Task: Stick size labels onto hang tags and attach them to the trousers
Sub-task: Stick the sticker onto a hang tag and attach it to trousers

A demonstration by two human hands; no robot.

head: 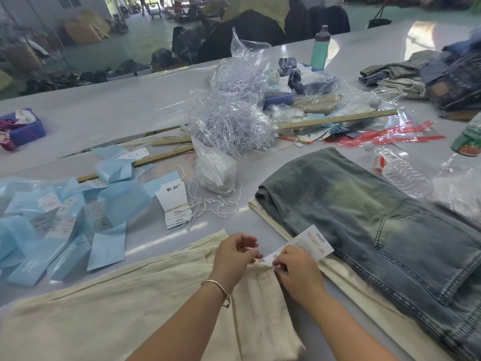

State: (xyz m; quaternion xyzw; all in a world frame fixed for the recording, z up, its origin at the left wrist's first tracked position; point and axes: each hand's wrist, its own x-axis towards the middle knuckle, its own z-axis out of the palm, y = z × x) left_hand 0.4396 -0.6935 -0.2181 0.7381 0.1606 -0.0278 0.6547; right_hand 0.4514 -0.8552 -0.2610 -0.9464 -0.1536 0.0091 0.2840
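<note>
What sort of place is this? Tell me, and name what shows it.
Most likely a garment factory's finishing or packing floor. Folded jeans and cream trousers lie on a long work table, beside a stack of hang tags and a bag of plastic tag fasteners. Clothing heaps fill the hall behind.

Both hands at top edge of cream trousers point(135, 316). Right hand point(296, 272) pinches white hang tag point(309, 243); left hand point(234, 256), fingers curled, pinches beside it. Folded jeans point(364, 212) lie right, tag stack point(174, 204) left.
</note>
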